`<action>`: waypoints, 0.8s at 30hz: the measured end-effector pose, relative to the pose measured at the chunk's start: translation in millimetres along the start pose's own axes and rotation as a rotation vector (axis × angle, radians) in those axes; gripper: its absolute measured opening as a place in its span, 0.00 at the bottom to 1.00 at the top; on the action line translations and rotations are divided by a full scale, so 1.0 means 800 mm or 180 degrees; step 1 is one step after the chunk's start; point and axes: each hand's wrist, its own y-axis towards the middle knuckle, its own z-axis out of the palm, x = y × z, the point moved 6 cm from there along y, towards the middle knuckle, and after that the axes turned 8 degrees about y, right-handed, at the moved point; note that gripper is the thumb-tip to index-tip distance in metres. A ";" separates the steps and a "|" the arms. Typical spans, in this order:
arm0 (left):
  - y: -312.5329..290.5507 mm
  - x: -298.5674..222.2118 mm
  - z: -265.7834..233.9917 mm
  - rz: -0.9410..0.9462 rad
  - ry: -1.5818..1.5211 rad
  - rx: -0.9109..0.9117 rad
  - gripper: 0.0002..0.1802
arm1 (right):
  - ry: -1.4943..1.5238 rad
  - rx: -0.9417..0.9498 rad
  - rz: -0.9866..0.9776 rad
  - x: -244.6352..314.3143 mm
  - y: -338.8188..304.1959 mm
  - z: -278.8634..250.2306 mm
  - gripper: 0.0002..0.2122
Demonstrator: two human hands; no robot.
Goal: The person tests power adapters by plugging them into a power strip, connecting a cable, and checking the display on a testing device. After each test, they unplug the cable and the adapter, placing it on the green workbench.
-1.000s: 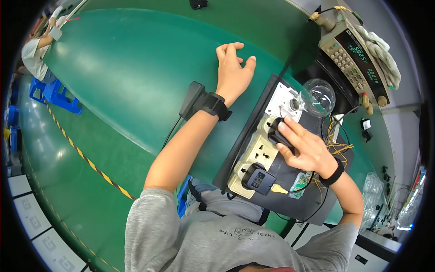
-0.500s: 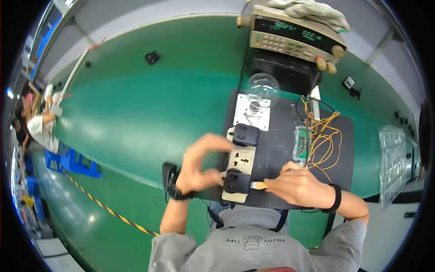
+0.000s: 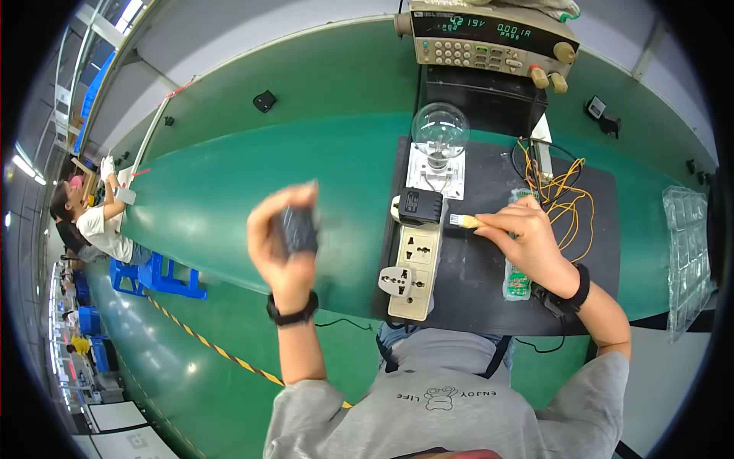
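My left hand (image 3: 279, 249), smeared by motion, is raised over the green table with its fingers wrapped round a black power adapter (image 3: 299, 229). Between the thumb and fingers of my right hand (image 3: 527, 233) is a USB plug (image 3: 463, 221) with a pale yellow body. Its metal end points left, beside a second black adapter (image 3: 420, 205) seated at the far end of a cream power strip (image 3: 418, 264). On the strip's near end sits a round white socket adapter (image 3: 397, 281) with nothing plugged into it. My right hand partly covers a green circuit board (image 3: 518, 284).
Behind the strip stands a clear glass bulb (image 3: 441, 130) on a white base. A bench instrument (image 3: 489, 42) is at the back, and yellow wires (image 3: 581, 210) lie tangled at the right. Clear plastic trays (image 3: 686, 260) rest at the far right. Another person (image 3: 107, 222) sits at left.
The near black adapter has come off the strip and moved left in my left hand. My right hand's USB plug is out of it and has shifted toward the far adapter.
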 end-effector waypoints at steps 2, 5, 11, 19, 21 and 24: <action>0.035 0.060 0.012 -0.0720 0.0679 0.0334 0.28 | -0.0017 0.0015 0.0044 -0.007 0.005 0.000 0.07; 0.061 0.171 -0.005 -0.1240 0.1440 -0.0068 0.28 | -0.0071 0.0018 0.0027 -0.001 0.009 0.009 0.07; 0.098 0.269 -0.003 -0.1125 0.2801 -0.0242 0.30 | -0.0159 0.0004 -0.0232 0.012 0.017 0.009 0.08; 0.115 0.296 0.003 -0.1252 0.2844 -0.0609 0.34 | -0.0425 0.0191 -0.0344 0.021 0.029 0.010 0.06; 0.112 0.298 0.004 -0.1336 0.2726 -0.0533 0.34 | -0.0530 0.0276 -0.0315 0.021 0.033 0.009 0.07; 0.112 0.298 -0.023 -0.0462 0.2598 -0.1069 0.37 | -0.0317 0.0664 -0.0444 0.022 0.039 0.011 0.10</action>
